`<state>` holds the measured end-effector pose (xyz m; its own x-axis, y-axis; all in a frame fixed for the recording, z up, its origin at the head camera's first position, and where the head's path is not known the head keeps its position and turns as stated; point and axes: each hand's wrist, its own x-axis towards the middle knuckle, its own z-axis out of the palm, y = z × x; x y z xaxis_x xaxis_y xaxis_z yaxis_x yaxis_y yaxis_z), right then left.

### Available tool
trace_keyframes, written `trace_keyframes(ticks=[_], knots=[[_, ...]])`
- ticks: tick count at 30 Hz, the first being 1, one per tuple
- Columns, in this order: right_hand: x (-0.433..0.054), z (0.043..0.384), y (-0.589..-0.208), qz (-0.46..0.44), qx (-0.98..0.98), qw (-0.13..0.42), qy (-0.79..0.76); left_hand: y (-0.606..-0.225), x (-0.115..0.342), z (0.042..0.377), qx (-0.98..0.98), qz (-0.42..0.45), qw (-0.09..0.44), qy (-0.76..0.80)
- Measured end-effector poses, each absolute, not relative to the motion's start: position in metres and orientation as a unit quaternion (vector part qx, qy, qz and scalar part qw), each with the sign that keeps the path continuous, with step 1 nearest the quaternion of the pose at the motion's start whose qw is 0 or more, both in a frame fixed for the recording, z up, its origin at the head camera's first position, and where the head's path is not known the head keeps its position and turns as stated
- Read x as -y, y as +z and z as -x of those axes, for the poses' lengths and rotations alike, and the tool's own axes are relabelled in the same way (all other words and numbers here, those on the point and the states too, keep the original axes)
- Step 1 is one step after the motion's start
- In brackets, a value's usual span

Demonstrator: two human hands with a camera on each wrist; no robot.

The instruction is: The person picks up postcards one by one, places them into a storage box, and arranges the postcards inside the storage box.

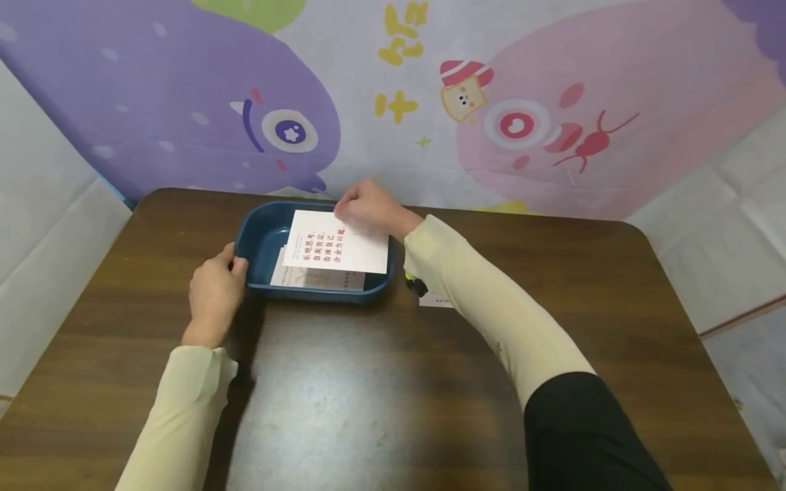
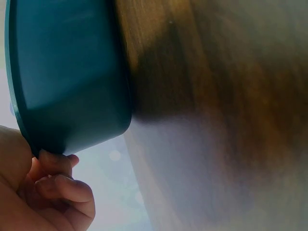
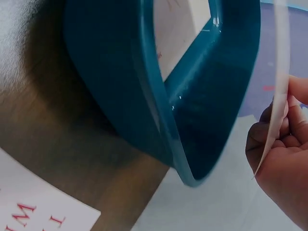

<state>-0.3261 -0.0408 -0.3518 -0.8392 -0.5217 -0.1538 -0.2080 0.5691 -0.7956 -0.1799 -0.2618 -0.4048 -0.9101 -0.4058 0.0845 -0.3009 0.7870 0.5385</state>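
Note:
A white card with red printed characters [image 1: 344,249] is pinched by my right hand [image 1: 371,208] above a dark blue plastic basin [image 1: 258,232]. In the right wrist view the same card shows nearly edge-on between thumb and fingers. Inside the basin lie other printed cards [image 1: 319,278], partly covered from above by the held one. At the basin's left end my left hand [image 1: 215,293] grips the rim, thumb and curled fingers pinching it in the left wrist view.
Another card with red letters [image 3: 43,202] lies on the brown wooden table [image 1: 344,395] right of the basin, mostly hidden by my right sleeve in the head view. Behind the table hangs a cartoon-printed cloth [image 1: 393,157]. A black and yellow item [image 1: 416,284] sits at my right cuff.

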Motion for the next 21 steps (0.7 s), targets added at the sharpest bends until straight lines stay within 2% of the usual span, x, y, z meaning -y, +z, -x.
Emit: trace_keyframes(ticks=[14, 21], knots=[[0.064, 0.319, -0.382, 0.243, -0.879, 0.19, -0.362, -0.404, 0.256, 0.179, 0.939, -0.191, 0.093, -0.272], [0.06, 0.31, -0.403, 0.271, -0.891, 0.18, -0.316, -0.407, 0.251, 0.185, 0.941, -0.175, 0.094, -0.274]])
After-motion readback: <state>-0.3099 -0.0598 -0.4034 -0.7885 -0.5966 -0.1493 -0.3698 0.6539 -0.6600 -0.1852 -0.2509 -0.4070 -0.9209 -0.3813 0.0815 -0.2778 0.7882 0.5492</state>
